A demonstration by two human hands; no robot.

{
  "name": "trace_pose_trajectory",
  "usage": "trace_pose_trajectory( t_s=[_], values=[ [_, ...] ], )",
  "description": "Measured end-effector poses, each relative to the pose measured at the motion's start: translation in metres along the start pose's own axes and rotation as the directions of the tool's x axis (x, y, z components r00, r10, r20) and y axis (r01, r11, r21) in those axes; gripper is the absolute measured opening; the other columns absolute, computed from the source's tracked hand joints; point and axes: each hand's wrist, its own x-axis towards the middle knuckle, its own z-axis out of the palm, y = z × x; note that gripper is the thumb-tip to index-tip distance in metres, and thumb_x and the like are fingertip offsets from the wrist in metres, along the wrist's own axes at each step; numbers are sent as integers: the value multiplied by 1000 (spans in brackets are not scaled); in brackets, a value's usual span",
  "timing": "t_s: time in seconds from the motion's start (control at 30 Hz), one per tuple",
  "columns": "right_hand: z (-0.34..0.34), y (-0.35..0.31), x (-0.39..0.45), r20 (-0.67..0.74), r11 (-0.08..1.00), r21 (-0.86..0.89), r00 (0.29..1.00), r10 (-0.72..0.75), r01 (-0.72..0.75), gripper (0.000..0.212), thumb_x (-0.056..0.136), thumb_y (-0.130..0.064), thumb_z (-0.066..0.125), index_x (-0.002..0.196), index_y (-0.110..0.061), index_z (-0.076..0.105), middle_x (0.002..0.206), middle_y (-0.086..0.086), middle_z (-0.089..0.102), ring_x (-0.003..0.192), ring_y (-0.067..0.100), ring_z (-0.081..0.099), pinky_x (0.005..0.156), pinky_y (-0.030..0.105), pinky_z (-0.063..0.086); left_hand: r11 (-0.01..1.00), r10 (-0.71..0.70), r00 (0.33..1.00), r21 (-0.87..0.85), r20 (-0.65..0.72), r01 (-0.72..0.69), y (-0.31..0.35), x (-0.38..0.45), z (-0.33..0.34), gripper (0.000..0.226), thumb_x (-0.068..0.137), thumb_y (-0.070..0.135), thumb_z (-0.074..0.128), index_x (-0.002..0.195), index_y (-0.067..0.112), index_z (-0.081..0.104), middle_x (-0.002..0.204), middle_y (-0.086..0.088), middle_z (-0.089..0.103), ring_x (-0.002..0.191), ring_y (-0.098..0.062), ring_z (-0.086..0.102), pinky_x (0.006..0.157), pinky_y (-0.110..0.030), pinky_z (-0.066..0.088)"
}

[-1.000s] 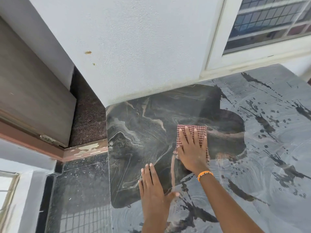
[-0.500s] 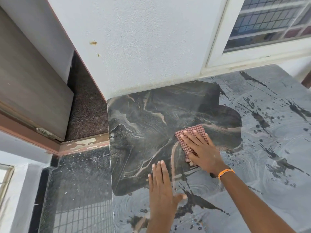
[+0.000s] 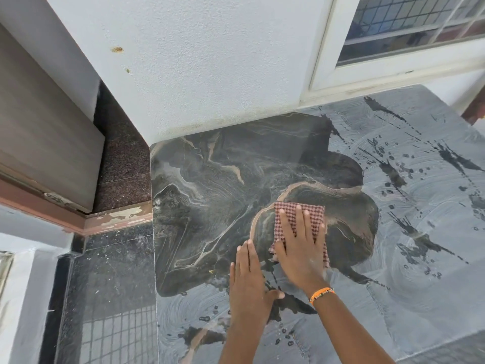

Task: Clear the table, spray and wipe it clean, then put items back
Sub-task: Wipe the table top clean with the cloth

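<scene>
Two hands: both flat on the surface (image 3: 262, 164).
Right hand (image 3: 301, 248): fingers straight, pressing one checked cloth (image 3: 294, 214) mid-surface.
Left hand (image 3: 249, 282): fingers straight, holding nothing.
One wristband (image 3: 320, 295): right wrist.

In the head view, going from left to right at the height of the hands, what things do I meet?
Dark floor tiles → wiped dark part of the table → left hand → right hand pressing the checked cloth → grey filmy part of the table.
</scene>
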Motion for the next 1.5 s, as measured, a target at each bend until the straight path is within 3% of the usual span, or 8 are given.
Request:
trace_pose_trajectory(
  t_s=[0.13, 0.3, 0.63, 0.83, 1.0, 1.1, 1.2, 1.5],
  values=[
    [1, -7, 10, 116, 935, 21, 928, -353, 353, 64, 87, -50, 11, 148, -33, 2, 160, 3, -6, 147, 21, -11, 110, 42, -20, 991, -72, 996, -117, -53, 66, 13, 2, 2, 116, 75, 40, 71, 144, 17, -19, 157, 1, -8, 146, -18, -8, 119, -37, 4],
    [-13, 66, 31, 140, 853, -24, 847, -514, 522, 66, 86, -49, 29, 148, -36, 9, 160, 1, 4, 147, 22, 0, 115, 45, -12, 995, -58, 994, -82, -90, 51, 63, 10, 22, 116, 73, 50, 68, 145, 16, -16, 157, -2, -10, 145, -20, -11, 118, -37, -2],
    [-67, 318, 77, 99, 994, 31, 990, 97, -101, 64, 94, -44, 33, 146, -41, -5, 160, -5, -9, 147, 16, -9, 118, 45, -6, 997, 70, 997, -15, 32, -70, 191, 67, 71, 121, 69, 59, 65, 145, 16, -19, 158, -3, -13, 143, -23, -21, 116, -42, -10],
    [-55, 282, 60, 38, 890, 158, 904, 427, -427, 63, 94, -40, 32, 149, -33, 3, 160, 6, -5, 147, 26, -7, 115, 51, -10, 999, -32, 999, 37, -3, 32, 202, 70, 82, 127, 62, 63, 65, 145, 15, -17, 157, -6, -16, 142, -29, -22, 116, -43, -10],
    [-45, 201, 74, 49, 991, 129, 998, -39, 33, 63, 93, -40, 30, 148, -34, 2, 160, 4, -10, 146, 25, -11, 110, 47, -19, 991, -134, 986, 17, -101, 136, 204, 65, 89, 127, 59, 72, 59, 146, 13, -14, 157, -5, -11, 144, -25, -18, 116, -41, -8],
    [-45, 176, 96, 110, 897, 146, 894, -433, 417, 58, 92, -40, 34, 147, -36, 15, 161, 0, 0, 147, 20, -4, 114, 46, -14, 986, -162, 978, 12, -128, 165, 206, 66, 89, 120, 69, 57, 67, 146, 11, -11, 157, -6, -10, 144, -24, -16, 117, -40, -7],
    [-50, 193, 131, 129, 811, 133, 801, -584, 570, 57, 91, -40, 37, 145, -40, 20, 160, -4, 6, 147, 16, 3, 118, 45, -6, 985, -136, 984, 94, -112, 147, 209, 75, 86, 117, 73, 64, 57, 144, 10, -19, 156, -7, -17, 144, -24, -19, 115, -39, -11],
    [-81, 343, 190, 53, 994, 102, 997, -55, 49, 58, 94, -41, 36, 146, -44, 11, 160, -7, 2, 147, 14, -1, 117, 43, -6, 991, -118, 989, 55, -88, 123, 231, 112, 82, 114, 71, 58, 61, 146, 14, -12, 157, -7, -7, 146, -24, -4, 118, -42, 6]
  ],
)
